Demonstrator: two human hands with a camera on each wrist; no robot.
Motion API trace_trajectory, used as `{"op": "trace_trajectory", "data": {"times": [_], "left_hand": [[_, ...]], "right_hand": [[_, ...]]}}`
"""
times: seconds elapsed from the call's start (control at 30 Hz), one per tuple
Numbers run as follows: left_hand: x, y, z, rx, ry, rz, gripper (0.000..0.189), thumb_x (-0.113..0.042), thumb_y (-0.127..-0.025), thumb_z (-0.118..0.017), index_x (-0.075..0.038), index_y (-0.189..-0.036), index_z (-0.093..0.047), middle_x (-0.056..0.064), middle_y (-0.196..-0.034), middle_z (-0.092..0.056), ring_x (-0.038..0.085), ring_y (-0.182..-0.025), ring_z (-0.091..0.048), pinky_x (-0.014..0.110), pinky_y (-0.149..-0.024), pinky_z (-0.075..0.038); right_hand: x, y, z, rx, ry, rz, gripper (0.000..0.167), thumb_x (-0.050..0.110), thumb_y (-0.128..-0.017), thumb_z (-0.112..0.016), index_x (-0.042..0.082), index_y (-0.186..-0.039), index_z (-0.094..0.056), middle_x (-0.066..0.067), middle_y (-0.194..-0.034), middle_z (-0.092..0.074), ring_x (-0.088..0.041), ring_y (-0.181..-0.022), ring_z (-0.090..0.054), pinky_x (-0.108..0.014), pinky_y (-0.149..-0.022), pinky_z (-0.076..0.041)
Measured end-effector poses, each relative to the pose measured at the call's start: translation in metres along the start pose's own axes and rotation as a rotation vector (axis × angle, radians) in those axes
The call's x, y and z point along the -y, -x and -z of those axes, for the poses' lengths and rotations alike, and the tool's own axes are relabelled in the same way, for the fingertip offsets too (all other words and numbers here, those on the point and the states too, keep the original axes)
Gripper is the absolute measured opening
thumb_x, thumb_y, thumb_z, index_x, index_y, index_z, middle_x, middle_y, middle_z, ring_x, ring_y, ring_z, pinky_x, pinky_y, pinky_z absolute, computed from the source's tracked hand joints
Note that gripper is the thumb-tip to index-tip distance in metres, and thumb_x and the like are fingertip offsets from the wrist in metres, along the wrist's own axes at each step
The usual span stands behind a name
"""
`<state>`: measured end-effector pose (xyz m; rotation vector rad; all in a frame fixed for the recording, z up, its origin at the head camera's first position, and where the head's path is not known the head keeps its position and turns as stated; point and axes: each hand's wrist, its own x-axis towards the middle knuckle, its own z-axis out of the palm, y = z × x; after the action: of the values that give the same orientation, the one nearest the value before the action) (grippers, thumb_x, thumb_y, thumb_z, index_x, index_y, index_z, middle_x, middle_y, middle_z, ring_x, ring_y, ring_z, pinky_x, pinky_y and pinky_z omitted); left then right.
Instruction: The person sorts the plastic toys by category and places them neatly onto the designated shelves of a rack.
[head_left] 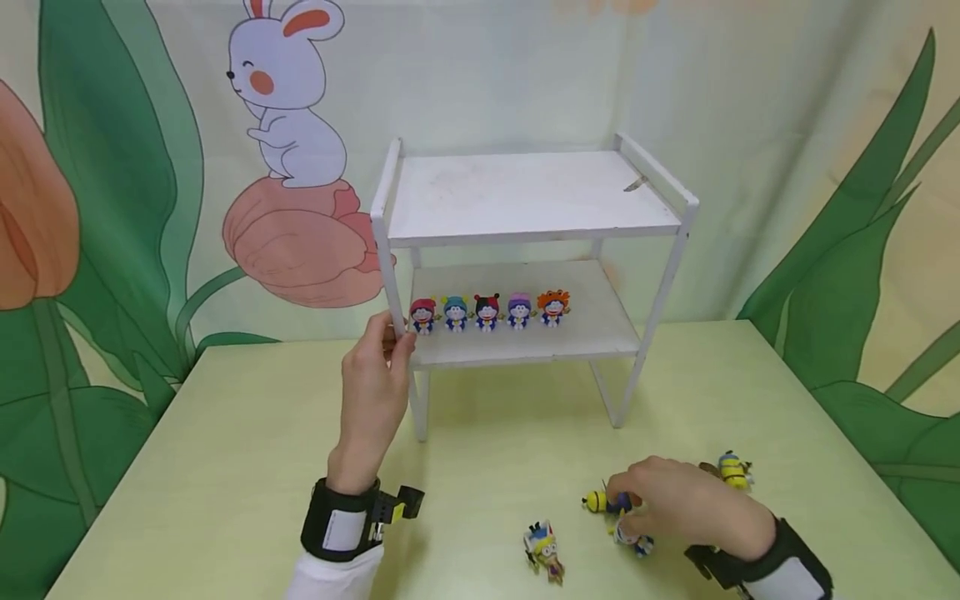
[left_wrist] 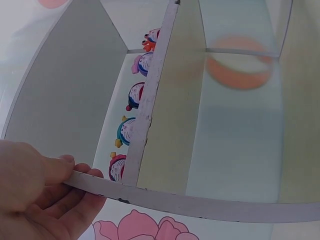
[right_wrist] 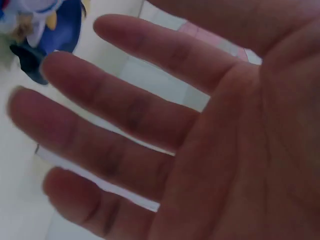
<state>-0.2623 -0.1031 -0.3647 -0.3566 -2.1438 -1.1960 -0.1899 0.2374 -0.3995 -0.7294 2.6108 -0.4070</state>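
Toy figure (head_left: 642, 547), blue and white with a moulded-plastic gloss, lies on the smooth yellowish table (head_left: 480, 500), in front of the right end of the white shelf (head_left: 517, 192). Over it arches the right hand (head_left: 682, 500), back upward, fingers spread and gently bent (from where I stand, I can't tell whether a fingertip touches). Just beside it, nearer the shelf, lies a rounded yellow-and-blue figure (head_left: 596, 501), partly under the fingers; a yellow-banded figure (head_left: 735, 471) lies beyond the shelf's right legs, and a knobbly multicoloured figure (head_left: 543, 546) in front of its middle. The left hand (head_left: 375, 375) pinches the shelf's slim, chipped left upright between thumb and fingers, forearm slanting up from below. Five round-headed hatted figures (head_left: 487, 312) stand in a row on its lower board. Behind the shelf hangs a rabbit-printed backdrop (head_left: 510, 75).
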Motion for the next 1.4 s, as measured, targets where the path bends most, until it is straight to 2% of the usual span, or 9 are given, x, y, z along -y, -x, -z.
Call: {"op": "trace_trajectory", "data": {"times": [0.13,0.3,0.53,0.83,1.03,1.3,1.4], "left_hand": [[-0.002,-0.001,-0.001,0.005,-0.003,0.006,0.025,-0.001,-0.094,-0.063,0.008,-0.116,-0.056,0.018,-0.093,-0.065,0.028,-0.082,-0.064,0.041,-0.075,-0.056],[-0.002,-0.002,-0.001,0.009,-0.003,0.011,0.025,0.000,-0.094,-0.063,0.008,-0.116,-0.056,0.019,-0.093,-0.065,0.028,-0.082,-0.065,0.042,-0.075,-0.056],[-0.001,0.001,0.000,-0.001,-0.010,0.013,0.024,0.000,-0.094,-0.063,0.007,-0.115,-0.056,0.018,-0.092,-0.065,0.028,-0.081,-0.065,0.042,-0.074,-0.056],[-0.001,0.001,-0.001,0.000,-0.003,0.010,0.024,-0.001,-0.094,-0.063,0.008,-0.116,-0.056,0.018,-0.093,-0.065,0.028,-0.081,-0.065,0.042,-0.074,-0.056],[0.000,0.003,-0.003,0.012,-0.001,0.013,0.025,0.000,-0.094,-0.062,0.008,-0.117,-0.056,0.018,-0.092,-0.065,0.027,-0.081,-0.065,0.042,-0.073,-0.056],[-0.002,0.001,-0.002,0.001,-0.008,-0.002,0.025,0.000,-0.094,-0.062,0.008,-0.117,-0.056,0.018,-0.091,-0.065,0.028,-0.080,-0.064,0.041,-0.073,-0.056],[-0.001,0.001,-0.001,0.002,-0.012,0.002,0.025,0.000,-0.094,-0.062,0.009,-0.117,-0.056,0.018,-0.092,-0.065,0.028,-0.081,-0.065,0.042,-0.073,-0.056]], "right_hand": [[0.000,-0.003,-0.002,0.017,-0.014,0.014,0.019,0.020,-0.080,-0.081,0.017,-0.097,-0.071,0.013,-0.080,-0.060,-0.005,-0.068,-0.051,-0.030,-0.062,-0.047],[0.002,-0.007,-0.008,0.037,-0.006,-0.077,0.018,0.020,-0.078,-0.082,0.019,-0.093,-0.072,0.011,-0.084,-0.064,-0.007,-0.072,-0.054,-0.035,-0.066,-0.049],[0.005,-0.013,-0.012,0.102,-0.001,-0.173,0.016,0.024,-0.079,-0.082,0.021,-0.093,-0.073,0.009,-0.091,-0.062,-0.013,-0.086,-0.055,-0.039,-0.079,-0.049],[0.003,-0.013,-0.013,0.088,-0.010,-0.160,0.014,0.017,-0.079,-0.081,0.017,-0.091,-0.074,0.010,-0.088,-0.059,-0.011,-0.084,-0.051,-0.035,-0.078,-0.047],[-0.003,-0.010,-0.012,0.080,-0.012,-0.092,0.011,0.012,-0.080,-0.079,0.016,-0.087,-0.073,0.012,-0.081,-0.058,-0.009,-0.074,-0.049,-0.030,-0.068,-0.046],[-0.005,-0.001,0.013,0.029,-0.093,0.127,0.010,0.016,-0.086,-0.075,0.017,-0.095,-0.071,0.017,-0.081,-0.059,-0.003,-0.070,-0.052,-0.025,-0.064,-0.048],[-0.003,0.004,0.024,-0.003,-0.128,0.183,0.011,0.017,-0.088,-0.072,0.019,-0.099,-0.071,0.018,-0.080,-0.059,-0.002,-0.069,-0.053,-0.023,-0.062,-0.048]]}}
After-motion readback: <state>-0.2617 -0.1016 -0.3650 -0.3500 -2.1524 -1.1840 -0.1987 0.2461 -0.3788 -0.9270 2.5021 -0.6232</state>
